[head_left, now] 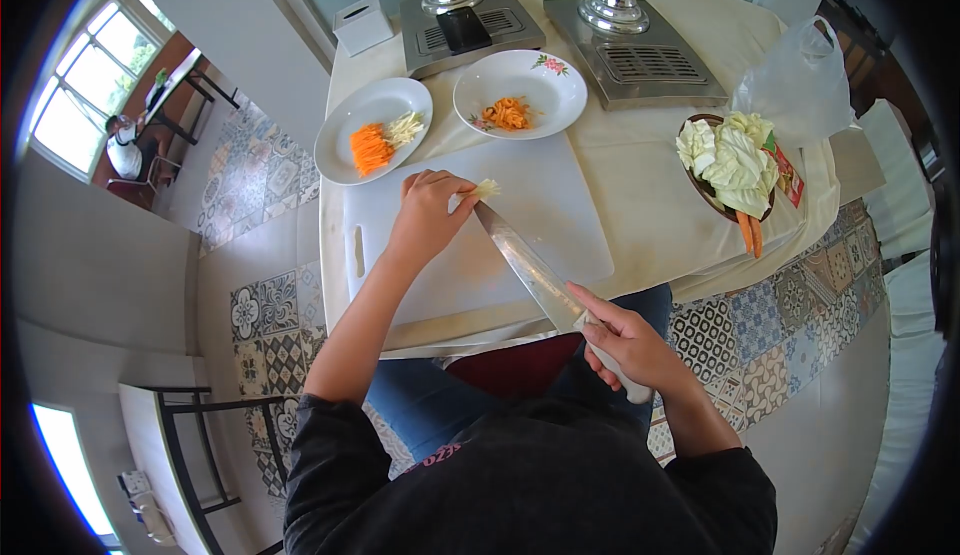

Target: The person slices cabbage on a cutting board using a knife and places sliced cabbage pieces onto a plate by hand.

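Note:
My left hand pinches a small bunch of pale vegetable strips over the white cutting board. In my right hand is the white handle of a large knife, its blade slanting up and left so that the tip end lies by my left fingertips. Just beyond the board, an oval white plate holds orange strips and pale strips. Right of it, a round floral plate bears a small heap of orange shreds.
A brown bowl with cabbage leaves and carrots stands at right, near a red packet and plastic bag. Two metal stands and a tissue box are behind. A person sits far left.

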A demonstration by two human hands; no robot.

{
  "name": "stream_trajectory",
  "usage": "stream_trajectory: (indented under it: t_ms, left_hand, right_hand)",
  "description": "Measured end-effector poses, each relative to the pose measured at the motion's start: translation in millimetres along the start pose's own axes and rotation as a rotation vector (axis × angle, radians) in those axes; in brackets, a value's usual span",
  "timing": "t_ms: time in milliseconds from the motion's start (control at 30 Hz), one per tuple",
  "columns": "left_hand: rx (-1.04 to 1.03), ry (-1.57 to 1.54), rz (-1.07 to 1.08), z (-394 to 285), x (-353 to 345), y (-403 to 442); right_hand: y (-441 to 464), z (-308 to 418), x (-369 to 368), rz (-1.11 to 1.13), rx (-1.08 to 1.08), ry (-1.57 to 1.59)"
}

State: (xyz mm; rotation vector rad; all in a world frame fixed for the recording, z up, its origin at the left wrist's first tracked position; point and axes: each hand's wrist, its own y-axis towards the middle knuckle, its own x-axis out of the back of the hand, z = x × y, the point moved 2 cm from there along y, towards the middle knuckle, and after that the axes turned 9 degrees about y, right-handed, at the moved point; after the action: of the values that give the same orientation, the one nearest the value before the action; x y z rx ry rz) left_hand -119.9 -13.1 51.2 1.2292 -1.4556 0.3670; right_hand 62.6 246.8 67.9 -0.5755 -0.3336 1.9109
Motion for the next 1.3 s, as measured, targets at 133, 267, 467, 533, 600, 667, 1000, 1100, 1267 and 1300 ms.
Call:
stream_trajectory:
  t_ms: [133, 267, 467, 533, 600, 667, 1000, 1100, 1267, 1300]
  left_hand:
    - [0.062, -0.006, 0.019, 4.9, 2.6, 3.5]
    - [0.143, -0.047, 0.074, 11.2, -8.2, 0.9]
    - [0.196, 0.032, 0.076, 7.0, -17.8, 3.3]
    - [0.218, 0.030, 0.099, 6.3, -20.4, 4.8]
    - [0.228, 0.032, 0.112, 5.3, -21.0, 6.3]
    - [0.222, 0.033, 0.120, 3.2, -21.1, 7.0]
    - [0.171, 0.048, 0.042, 7.3, -9.1, 9.7]
    - [0.187, 0.009, -0.004, 25.8, 6.6, 19.3]
    - [0.162, 0.144, -0.053, 91.8, 25.2, 68.2]
    - [0.187, 0.187, -0.044, 102.2, 27.3, 78.0]
  right_hand:
    - [-2.1, 7.8, -0.6, 0.000, -0.040, -0.021]
    - [-16.8, 9.9, 10.3, -0.010, -0.059, -0.045]
    - [-18.5, 16.7, 26.7, -0.045, -0.081, -0.061]
    - [-9.2, 17.8, 30.5, -0.048, -0.086, -0.082]
    - [-1.3, 19.8, 34.9, 0.006, -0.082, -0.043]
    - [7.6, 19.0, 38.0, 0.044, -0.076, -0.017]
    - [29.5, 21.5, 23.3, 0.013, 0.007, -0.074]
    - [43.4, 38.1, 15.9, 0.040, 0.034, -0.072]
    - [102.8, 83.8, -2.2, 0.073, 0.108, -0.101]
    - [120.1, 89.8, -4.8, 0.084, 0.118, -0.087]
